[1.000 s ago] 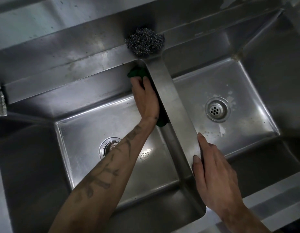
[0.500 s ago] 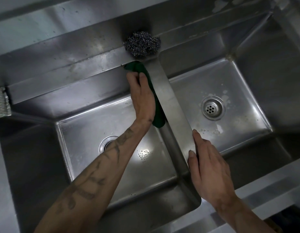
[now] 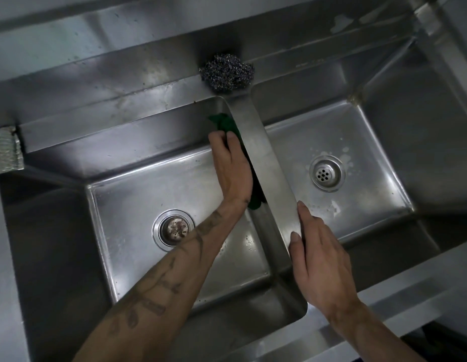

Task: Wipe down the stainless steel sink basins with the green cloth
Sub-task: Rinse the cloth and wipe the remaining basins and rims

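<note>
The left hand (image 3: 233,165) works inside the left basin (image 3: 133,189), up against its right wall, which is the inner face of the divider (image 3: 263,152) between the two bowls. Its grip is spread flat, the fingers lying fairly straight and pressing the green cloth (image 3: 225,124) to that wall instead of bunching it. The cloth shows bunched beyond the fingertips, near the basin's far right corner, and again as a dark fold below the wrist, so the palm seems to cover most of it. That flat hold probably puts the most cloth on the steel.

The right hand (image 3: 321,257) holds nothing. Its grip is relaxed and straight-fingered, laid over the near end of the divider, apparently to steady the body while leaning in.

A steel wool pad (image 3: 227,74) sits on the sink's back ledge where the divider meets it, clear of the wiping. The right basin (image 3: 378,131) shows pale spots around its drain (image 3: 326,173), so it likely awaits the cloth. The left drain (image 3: 173,229) looks rusty or soiled.
</note>
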The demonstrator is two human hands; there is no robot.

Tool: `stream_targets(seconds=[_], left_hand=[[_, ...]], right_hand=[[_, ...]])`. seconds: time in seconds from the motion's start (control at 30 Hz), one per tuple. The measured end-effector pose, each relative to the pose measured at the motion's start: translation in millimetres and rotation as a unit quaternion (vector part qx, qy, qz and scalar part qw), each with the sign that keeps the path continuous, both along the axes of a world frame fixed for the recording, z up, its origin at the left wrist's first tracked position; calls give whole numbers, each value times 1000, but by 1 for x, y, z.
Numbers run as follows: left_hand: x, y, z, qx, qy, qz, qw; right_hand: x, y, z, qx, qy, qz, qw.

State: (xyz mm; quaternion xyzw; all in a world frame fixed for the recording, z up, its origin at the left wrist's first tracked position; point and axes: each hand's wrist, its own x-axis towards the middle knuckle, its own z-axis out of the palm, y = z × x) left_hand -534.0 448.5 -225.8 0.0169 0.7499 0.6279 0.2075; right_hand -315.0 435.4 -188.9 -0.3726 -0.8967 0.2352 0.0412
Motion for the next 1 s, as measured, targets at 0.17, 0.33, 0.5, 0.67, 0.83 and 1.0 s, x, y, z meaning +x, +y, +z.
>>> stream_targets(seconds=[0.17,0.33,0.5,0.67,0.83,1.0], left_hand=[[29,-13,26,-4,27,3,1000],[45,-24,46,-36,16,-2,999],[72,-38,77,-67,-1,14,998],[101,-33,107,-50,-4,7,999],[116,-3,132,-19,-32,-1,999],[130,20,138,-31,-20,7,999]], right_hand=[[1,1,0,6,14,9,1000],[4,1,-3,-1,32,15,999],[7,5,-1,-114,88,-16,989],[-21,37,42,-325,207,-132,913],[-38,66,72,-522,197,-167,813],[-25,87,84,-418,202,-131,876]])
